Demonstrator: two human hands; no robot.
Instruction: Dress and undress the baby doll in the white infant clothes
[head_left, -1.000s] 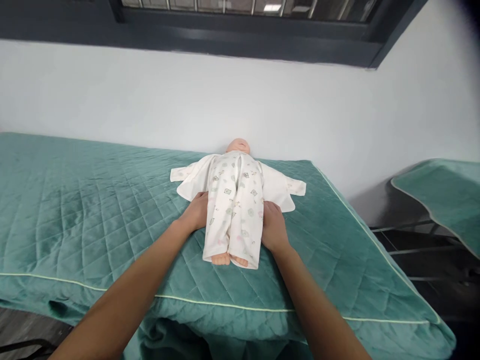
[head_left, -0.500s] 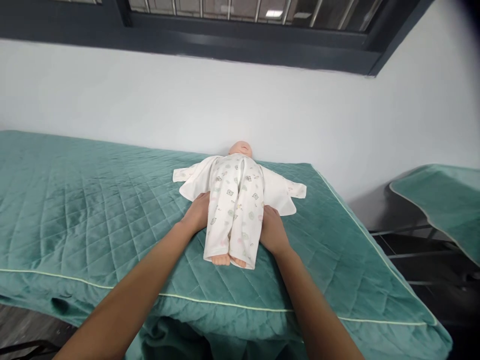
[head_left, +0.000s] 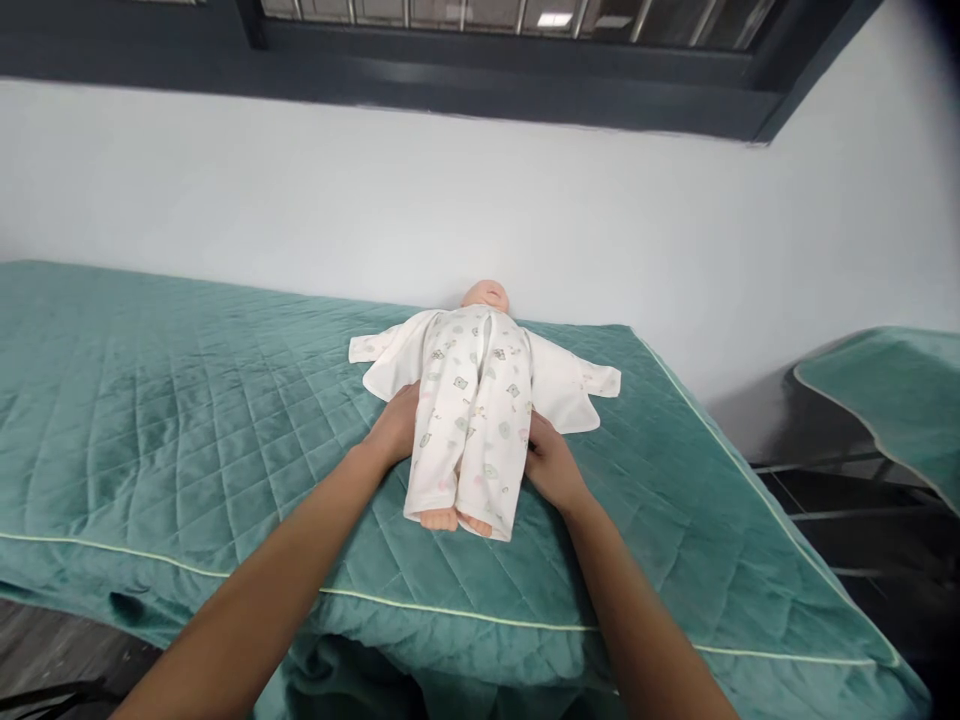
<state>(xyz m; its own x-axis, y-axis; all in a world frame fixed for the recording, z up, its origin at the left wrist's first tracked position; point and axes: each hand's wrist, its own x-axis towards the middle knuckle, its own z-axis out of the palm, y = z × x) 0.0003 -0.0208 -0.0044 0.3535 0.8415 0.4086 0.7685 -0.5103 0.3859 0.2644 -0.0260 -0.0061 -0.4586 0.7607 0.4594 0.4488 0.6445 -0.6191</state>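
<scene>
A baby doll [head_left: 487,294] lies on its back on the green quilted bed cover [head_left: 247,400], head by the wall, toes towards me. White printed baby trousers [head_left: 472,420] cover its front from near the neck down to the feet, whose toes show at the hems. A white baby top [head_left: 566,385] lies spread beside and beneath it, sleeves stretched out. My left hand [head_left: 397,425] is closed at the trousers' left edge, fingertips hidden behind the cloth. On the opposite edge, my right hand [head_left: 553,462] has its fingers curled in at the cloth, partly hidden.
A white wall [head_left: 337,200] rises behind the bed, below a dark window frame [head_left: 487,85] with bars. Off to the right hangs another green cover [head_left: 892,385], above dark metal rails. Pale piping [head_left: 450,607] marks the bed's front edge.
My right hand has shifted slightly down and its fingers have turned at the trousers' edge. My left hand and the doll stay nearly as they were; the view has moved a little.
</scene>
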